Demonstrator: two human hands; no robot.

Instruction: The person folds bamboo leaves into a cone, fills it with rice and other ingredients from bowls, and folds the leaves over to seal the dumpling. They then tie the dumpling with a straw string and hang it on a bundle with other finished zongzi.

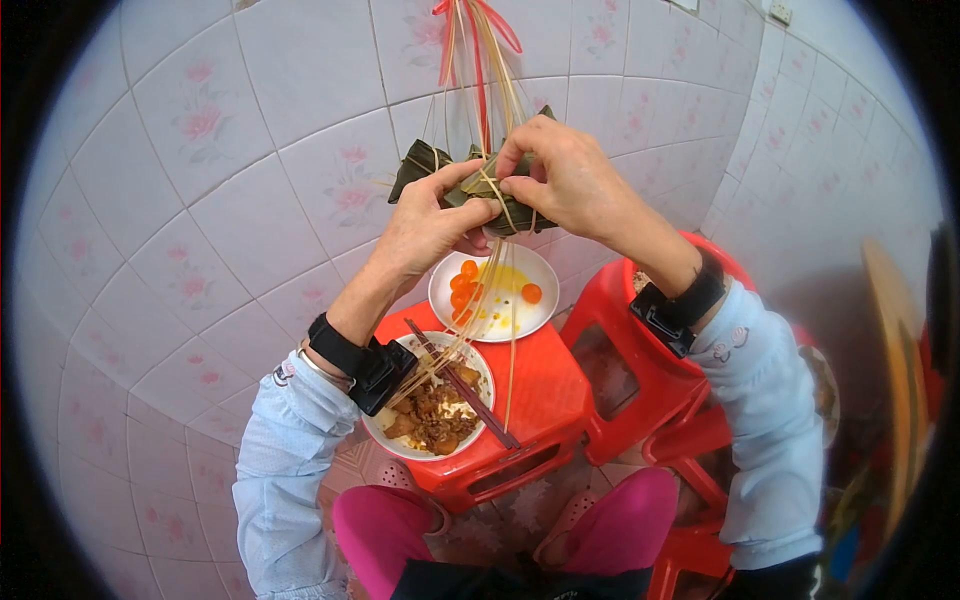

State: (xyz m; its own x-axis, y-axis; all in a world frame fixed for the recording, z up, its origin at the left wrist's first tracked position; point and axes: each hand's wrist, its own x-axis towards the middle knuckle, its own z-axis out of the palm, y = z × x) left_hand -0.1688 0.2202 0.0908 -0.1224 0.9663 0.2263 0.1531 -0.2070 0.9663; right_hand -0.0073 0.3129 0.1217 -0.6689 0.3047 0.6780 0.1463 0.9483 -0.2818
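A leaf-wrapped rice dumpling (518, 216) hangs in front of the tiled wall, bound with pale straw-like strands. My left hand (425, 220) is closed around its left side, with the thumb pressed on the leaves. On its upper right, my right hand (570, 180) pinches a tying strand, thumb against fingers. Another wrapped dumpling (416, 168) hangs just behind, partly covered by my left hand. Red cords and straw strands (480, 70) run up from the bundle. Loose strand ends (513, 350) trail down over the dishes. The fingertips partly hide the wrapping.
Below my hands is a red stool (550, 390). It bears a white plate (545, 262) of orange egg yolks and a bowl (372, 428) of meat filling with chopsticks (462, 388) across it. More red stools (625, 350) stand at right. A wooden board (895, 330) leans far right.
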